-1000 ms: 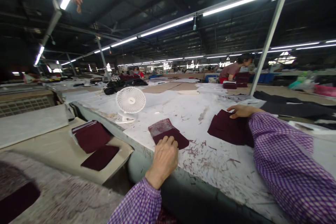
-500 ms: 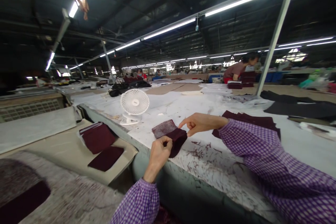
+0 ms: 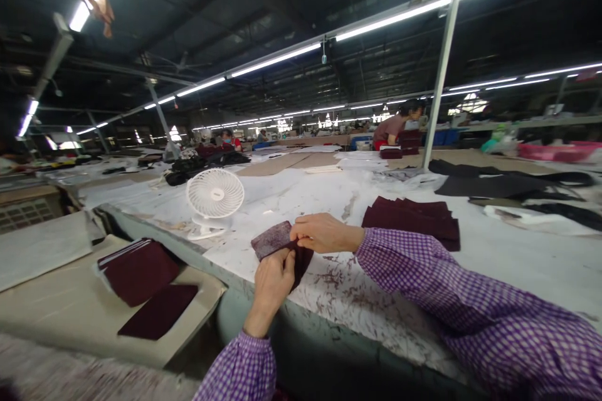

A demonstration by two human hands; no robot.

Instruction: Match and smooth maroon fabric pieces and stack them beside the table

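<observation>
A dark maroon fabric piece [image 3: 303, 261] lies at the near edge of the white table, partly hidden by both hands. Its near edge is pinched between the thumb and fingers of my left hand [image 3: 274, 277]. From the right, my right hand [image 3: 325, 233] reaches over and has its fingertips closed on the top of the same fabric. Just left of the fingers shows a speckled greyish-maroon patch [image 3: 273, 239], which touches the dark fabric; whether it is a separate piece I cannot tell. Behind my right forearm lies a stack of maroon fabric pieces [image 3: 414, 219].
A white fan [image 3: 215, 194] stands on the table at left. On a lower beige surface [image 3: 56, 301] sit a maroon bundle [image 3: 138, 269] and one loose maroon piece [image 3: 160, 312]. Dark cloth [image 3: 498, 183] lies far right, past a metal post [image 3: 444, 62]. A person [image 3: 389, 131] works farther back.
My right hand has come down and left, from hovering with spread fingers to gripping the fabric beside my left hand. The left hand keeps its pinch. The view has turned right.
</observation>
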